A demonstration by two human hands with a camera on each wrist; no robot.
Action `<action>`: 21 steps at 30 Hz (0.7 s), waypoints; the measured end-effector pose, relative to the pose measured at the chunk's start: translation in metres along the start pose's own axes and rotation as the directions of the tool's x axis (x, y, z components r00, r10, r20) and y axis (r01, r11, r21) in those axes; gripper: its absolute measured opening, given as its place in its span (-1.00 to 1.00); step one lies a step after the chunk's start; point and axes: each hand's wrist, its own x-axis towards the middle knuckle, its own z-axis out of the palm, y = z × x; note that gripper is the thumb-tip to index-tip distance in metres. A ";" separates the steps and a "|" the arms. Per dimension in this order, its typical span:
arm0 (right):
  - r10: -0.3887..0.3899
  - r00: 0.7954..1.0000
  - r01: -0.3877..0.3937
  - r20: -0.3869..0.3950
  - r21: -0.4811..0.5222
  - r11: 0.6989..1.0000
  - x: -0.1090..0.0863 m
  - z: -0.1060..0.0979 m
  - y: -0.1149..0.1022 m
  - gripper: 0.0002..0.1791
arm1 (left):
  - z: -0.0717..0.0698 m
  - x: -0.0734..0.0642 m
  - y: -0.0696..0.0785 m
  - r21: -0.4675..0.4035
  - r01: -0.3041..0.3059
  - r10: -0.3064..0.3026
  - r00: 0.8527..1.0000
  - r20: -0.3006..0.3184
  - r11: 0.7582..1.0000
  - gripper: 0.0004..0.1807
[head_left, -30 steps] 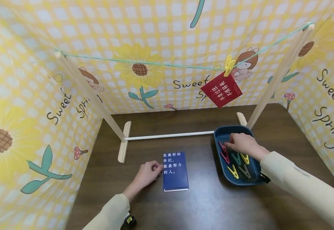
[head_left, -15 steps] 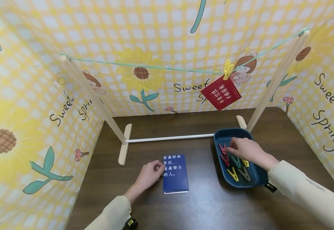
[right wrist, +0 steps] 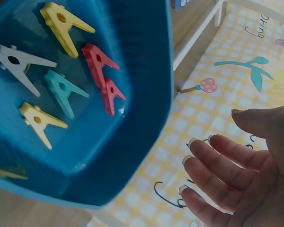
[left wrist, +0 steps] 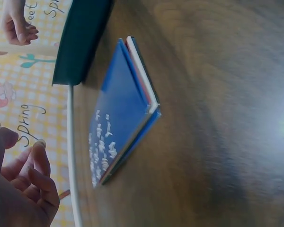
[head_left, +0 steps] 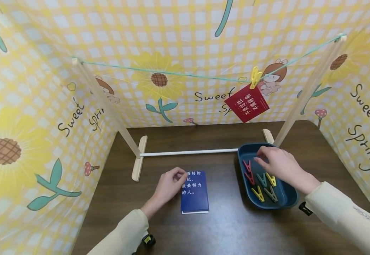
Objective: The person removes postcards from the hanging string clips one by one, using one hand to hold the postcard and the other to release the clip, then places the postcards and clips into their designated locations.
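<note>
A stack of blue cards [head_left: 195, 200] with white writing lies on the table. My left hand [head_left: 170, 186] hovers over its upper left corner, fingers loosely bent; in the left wrist view nothing shows between them. On the right, a dark blue tray [head_left: 288, 202] contains several clothespins, including a red clothespin [right wrist: 100, 71], a teal clothespin [right wrist: 62, 90] and a grey clothespin [right wrist: 19, 61]. Above the tray's right side is my right hand [head_left: 285, 166], its fingers apart and holding nothing. A red card [head_left: 247, 104] hangs from a green string [head_left: 188, 74], clipped by a yellow clothespin [head_left: 255, 78].
Two wooden posts, a left post [head_left: 108, 109] and a right post [head_left: 310, 90], carry the string. A white rod [head_left: 188, 152] joins their bases low over the brown table [head_left: 229, 230]. Patterned yellow cloth [head_left: 185, 39] walls the back and sides.
My left hand has risen from beside the card stack to over its upper left corner. The right hand has drawn back rightward from the red clothespins, its fingers spreading.
</note>
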 end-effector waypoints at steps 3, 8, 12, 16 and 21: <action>0.000 1.000 0.000 -0.026 -0.021 1.000 -0.002 -0.007 -0.003 -0.71 | 0.000 0.006 0.007 -0.010 -0.021 0.021 1.000 0.000 1.000 -0.90; -0.007 0.999 0.006 -0.040 -0.030 1.000 -0.004 -0.016 -0.007 -0.72 | -0.004 0.018 0.021 -0.034 -0.072 0.072 0.997 -0.011 0.997 -0.89; -0.026 0.999 0.024 -0.042 -0.036 0.999 -0.005 -0.022 -0.011 -0.72 | -0.012 0.032 0.033 -0.056 -0.103 0.100 0.993 -0.056 0.993 -0.89; -0.051 0.996 0.047 -0.074 -0.051 0.998 -0.004 -0.033 -0.016 -0.72 | -0.019 0.046 0.048 -0.072 -0.129 0.123 0.989 -0.084 0.989 -0.88; -0.128 0.974 0.113 -0.185 -0.087 0.990 -0.001 -0.054 -0.023 -0.79 | -0.020 0.059 0.066 -0.120 -0.152 0.145 0.987 -0.063 0.981 -0.80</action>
